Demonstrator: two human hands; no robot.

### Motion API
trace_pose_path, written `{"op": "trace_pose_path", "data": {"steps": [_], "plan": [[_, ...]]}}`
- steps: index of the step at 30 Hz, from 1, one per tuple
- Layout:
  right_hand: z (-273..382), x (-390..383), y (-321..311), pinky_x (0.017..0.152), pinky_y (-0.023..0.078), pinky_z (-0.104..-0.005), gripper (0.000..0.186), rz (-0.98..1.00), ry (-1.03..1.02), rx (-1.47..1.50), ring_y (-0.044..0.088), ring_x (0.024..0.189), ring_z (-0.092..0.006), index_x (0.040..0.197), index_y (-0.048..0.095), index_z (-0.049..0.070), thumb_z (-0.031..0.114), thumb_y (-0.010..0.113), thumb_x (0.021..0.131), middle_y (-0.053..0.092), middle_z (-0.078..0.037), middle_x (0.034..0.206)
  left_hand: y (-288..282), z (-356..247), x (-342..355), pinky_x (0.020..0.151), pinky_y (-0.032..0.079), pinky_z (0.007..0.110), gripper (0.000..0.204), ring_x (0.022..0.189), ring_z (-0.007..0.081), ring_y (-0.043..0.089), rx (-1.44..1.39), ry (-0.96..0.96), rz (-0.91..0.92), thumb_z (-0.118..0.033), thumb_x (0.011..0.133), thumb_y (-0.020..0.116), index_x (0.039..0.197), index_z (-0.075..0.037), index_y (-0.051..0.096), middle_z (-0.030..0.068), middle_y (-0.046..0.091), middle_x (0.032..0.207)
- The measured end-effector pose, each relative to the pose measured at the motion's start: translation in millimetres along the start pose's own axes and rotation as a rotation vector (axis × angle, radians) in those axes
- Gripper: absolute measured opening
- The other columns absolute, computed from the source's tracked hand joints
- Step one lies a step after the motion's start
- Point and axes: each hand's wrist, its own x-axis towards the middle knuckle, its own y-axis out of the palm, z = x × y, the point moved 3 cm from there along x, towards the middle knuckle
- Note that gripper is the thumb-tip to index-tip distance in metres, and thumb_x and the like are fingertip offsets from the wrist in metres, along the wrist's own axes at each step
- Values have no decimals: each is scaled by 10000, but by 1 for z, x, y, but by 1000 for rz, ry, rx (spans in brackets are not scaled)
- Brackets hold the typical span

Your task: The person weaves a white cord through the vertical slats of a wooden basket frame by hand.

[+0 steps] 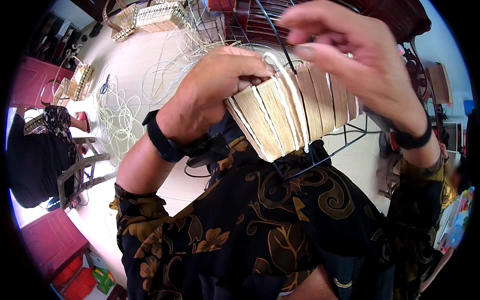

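My left hand point(212, 87) is closed on the upper left edge of a half-woven basket point(272, 117). Its thumb lies beside a loop of white cord point(274, 61) at the rim. Flat tan strips cover the basket's wall, with white cord running between them. Below and to the right, the basket's black wire frame point(327, 155) is bare, and a thin black rod point(277, 32) rises from the top. Over the right part of the basket hovers my right hand point(365, 62), thumb and fingers curved but apart. Nothing shows between them.
Loose pale cord point(120, 107) lies tangled on the tiled floor to the left. Finished woven baskets point(160, 16) stand at the far left. Dark red wooden furniture point(250, 22) is just beyond my hands. At left, a person in dark clothes point(42, 160) sits near a stool point(82, 162).
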Motion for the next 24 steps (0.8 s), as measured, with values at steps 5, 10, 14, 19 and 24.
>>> {"op": "trace_pose_path", "data": {"steps": [5,10,14,19,24], "plan": [[8,-64,-58,622,478,-234,234,93,42,88,625,746,-99,1107,695,50,211,688,937,694,-44,926,-6,2,-1,632,525,210,153,653,74,641,7,-38,-8,-99,939,617,917,30,696,34,687,775],[-8,-134,-54,579,503,-311,319,185,130,404,659,657,-182,873,750,40,358,739,881,718,-79,770,-14,10,6,608,536,213,172,640,78,660,145,-106,45,-109,952,624,912,28,720,46,704,775],[-18,-177,-9,680,521,-341,210,327,407,613,676,753,-233,858,707,4,209,699,900,714,-117,849,-18,23,22,614,577,246,188,656,111,707,264,-234,70,-140,951,656,976,17,757,87,746,845],[-45,-203,52,738,506,-357,187,251,478,544,640,800,-254,966,668,0,168,589,991,667,-116,876,-33,50,44,658,599,260,252,726,144,740,435,-190,147,-166,979,641,1109,21,750,144,763,946],[-48,-181,84,820,494,-358,254,44,483,624,617,906,-249,1098,642,-3,221,541,1035,635,-116,953,-44,64,56,658,574,231,313,724,140,732,494,-200,232,-267,980,653,1055,16,763,123,764,923]]}}
